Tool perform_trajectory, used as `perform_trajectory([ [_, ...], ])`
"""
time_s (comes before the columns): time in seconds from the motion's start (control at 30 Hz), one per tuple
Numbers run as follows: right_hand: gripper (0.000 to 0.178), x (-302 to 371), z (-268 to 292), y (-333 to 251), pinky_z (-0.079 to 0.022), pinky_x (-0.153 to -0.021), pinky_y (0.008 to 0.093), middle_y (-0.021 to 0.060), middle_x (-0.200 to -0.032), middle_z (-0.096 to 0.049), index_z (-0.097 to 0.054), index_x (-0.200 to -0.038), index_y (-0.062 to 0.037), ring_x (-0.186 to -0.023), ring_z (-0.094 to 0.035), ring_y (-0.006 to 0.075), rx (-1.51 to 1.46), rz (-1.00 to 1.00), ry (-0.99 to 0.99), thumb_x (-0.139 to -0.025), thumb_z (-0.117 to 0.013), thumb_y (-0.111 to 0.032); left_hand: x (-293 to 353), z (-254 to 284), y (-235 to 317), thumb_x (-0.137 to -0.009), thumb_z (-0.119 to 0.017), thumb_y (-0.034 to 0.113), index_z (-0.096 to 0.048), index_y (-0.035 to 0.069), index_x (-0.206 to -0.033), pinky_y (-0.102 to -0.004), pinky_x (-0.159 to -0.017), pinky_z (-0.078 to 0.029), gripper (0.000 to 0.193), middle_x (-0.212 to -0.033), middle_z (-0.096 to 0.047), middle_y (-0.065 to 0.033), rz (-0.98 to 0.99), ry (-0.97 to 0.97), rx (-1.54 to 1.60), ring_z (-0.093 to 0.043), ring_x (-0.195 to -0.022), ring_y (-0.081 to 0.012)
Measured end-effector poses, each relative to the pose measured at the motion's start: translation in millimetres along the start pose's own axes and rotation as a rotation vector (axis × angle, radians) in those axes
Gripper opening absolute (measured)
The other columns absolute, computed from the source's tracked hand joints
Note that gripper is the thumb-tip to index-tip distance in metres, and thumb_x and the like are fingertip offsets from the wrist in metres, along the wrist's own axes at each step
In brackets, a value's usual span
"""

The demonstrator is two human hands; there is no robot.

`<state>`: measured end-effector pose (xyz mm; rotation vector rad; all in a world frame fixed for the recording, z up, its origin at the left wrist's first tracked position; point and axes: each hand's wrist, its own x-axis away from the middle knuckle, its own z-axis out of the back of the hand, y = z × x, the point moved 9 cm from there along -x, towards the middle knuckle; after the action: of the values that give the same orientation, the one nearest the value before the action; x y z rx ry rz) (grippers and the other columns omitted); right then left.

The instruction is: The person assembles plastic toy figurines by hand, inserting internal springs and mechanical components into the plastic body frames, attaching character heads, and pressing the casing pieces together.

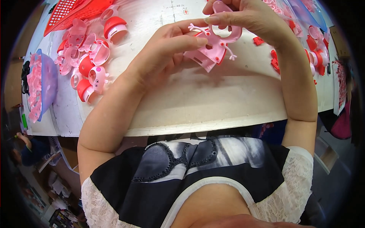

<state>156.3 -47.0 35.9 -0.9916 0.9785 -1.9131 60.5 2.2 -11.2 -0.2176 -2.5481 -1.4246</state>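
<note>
Over the white table, both my hands hold a pink plastic toy figure shell (pixel 216 51) with thin arms sticking out at its sides and small red spots on it. My left hand (pixel 165 47) grips its body from the left, thumb lying on the front. Above, my right hand (pixel 258 21) is closed with thumb and fingers around the curved pink upper part (pixel 234 35). Whether the upper part and the body are one piece, I cannot tell. The fingertips of my left hand are partly hidden behind the shell.
Pink and red toy parts (pixel 81 49) lie heaped at left, below a red perforated basket (pixel 72 15). A blue bin (pixel 48 81) of pink parts stands at the far left. Red pieces (pixel 274 62) and more parts lie at right, near a clear blue container (pixel 310 15). The table edge (pixel 213 127) is close to me.
</note>
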Motion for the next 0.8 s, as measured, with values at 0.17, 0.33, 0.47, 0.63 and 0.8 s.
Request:
perform_trajectory([
  [0.17, 0.018, -6, -4, 6, -0.041, -0.065, 0.0189, -0.0020, -0.071, -0.054, -0.060, -0.081, -0.0006, -0.070, -0.050, 0.0045, -0.092, 0.114, -0.067, -0.074, -0.070, -0.014, 0, -4, -13, -0.077, -0.060, 0.013, -0.045, -0.004, -0.117, -0.0352, -0.079, -0.050, 0.046, -0.099, -0.059, -0.0112, 0.121, -0.096, 0.021, -0.059, -0.090, -0.0180],
  [0.33, 0.020, -10, -8, 7, -0.041, -0.067, 0.0190, -0.0030, -0.072, -0.054, -0.059, -0.085, 0.0014, -0.071, -0.050, 0.0048, -0.126, 0.173, -0.082, -0.074, -0.070, -0.011, 2, -6, -14, -0.079, -0.058, 0.013, -0.047, -0.006, -0.113, -0.0336, -0.077, -0.050, 0.040, -0.097, -0.059, -0.0124, 0.116, -0.084, 0.041, -0.060, -0.086, -0.0186],
  [0.47, 0.023, -9, -11, 9, -0.041, -0.067, 0.0189, -0.0036, -0.071, -0.054, -0.060, -0.089, 0.0016, -0.071, -0.050, 0.0045, -0.126, 0.099, -0.098, -0.073, -0.071, -0.012, 0, -5, -16, -0.081, -0.056, 0.015, -0.048, -0.007, -0.110, -0.0331, -0.077, -0.050, 0.038, -0.096, -0.060, -0.0133, 0.114, -0.078, 0.073, -0.061, -0.084, -0.0185],
  [0.63, 0.027, -9, -12, 10, -0.042, -0.067, 0.0186, -0.0032, -0.071, -0.054, -0.059, -0.093, 0.0017, -0.071, -0.051, 0.0052, -0.126, 0.067, -0.119, -0.075, -0.070, -0.013, -3, -4, -21, -0.082, -0.054, 0.017, -0.048, -0.006, -0.110, -0.0324, -0.077, -0.050, 0.037, -0.095, -0.060, -0.0127, 0.117, -0.071, 0.029, -0.061, -0.083, -0.0184],
  [0.8, 0.029, -6, -7, 7, -0.044, -0.071, 0.0200, 0.0003, -0.081, -0.057, -0.056, -0.100, 0.0013, -0.080, -0.055, 0.0081, -0.120, 0.038, -0.072, -0.078, -0.068, -0.015, -2, -7, -20, -0.082, -0.056, 0.018, -0.052, -0.003, -0.105, -0.0311, -0.076, -0.050, 0.031, -0.096, -0.059, -0.0115, 0.148, -0.078, 0.042, -0.060, -0.085, -0.0163],
])
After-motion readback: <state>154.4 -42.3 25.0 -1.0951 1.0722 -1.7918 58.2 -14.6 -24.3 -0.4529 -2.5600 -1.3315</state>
